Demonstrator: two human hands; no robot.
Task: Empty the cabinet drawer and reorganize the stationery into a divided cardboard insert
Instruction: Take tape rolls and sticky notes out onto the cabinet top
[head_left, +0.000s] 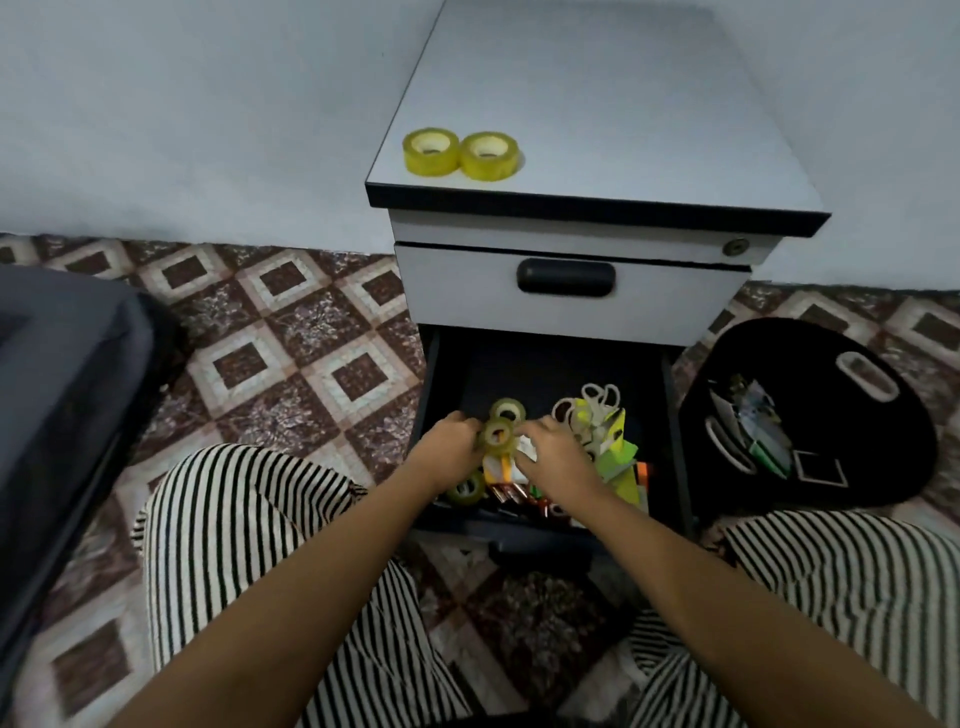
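Observation:
The lower drawer of a grey cabinet is pulled open in front of me. Inside lie yellowish tape rolls, scissors with white handles, green and yellow sticky notes and small coloured items. My left hand grips one tape roll at the drawer's left. Another roll sits just behind it, and a third roll lies near the front. My right hand reaches in beside the held roll, fingers curled over the pile; what it touches is hidden. Two tape rolls stand on the cabinet top.
The upper drawer is closed. A black bin holding paper scraps stands right of the cabinet. A dark grey object fills the left edge. My striped trouser legs flank the drawer on a patterned tile floor.

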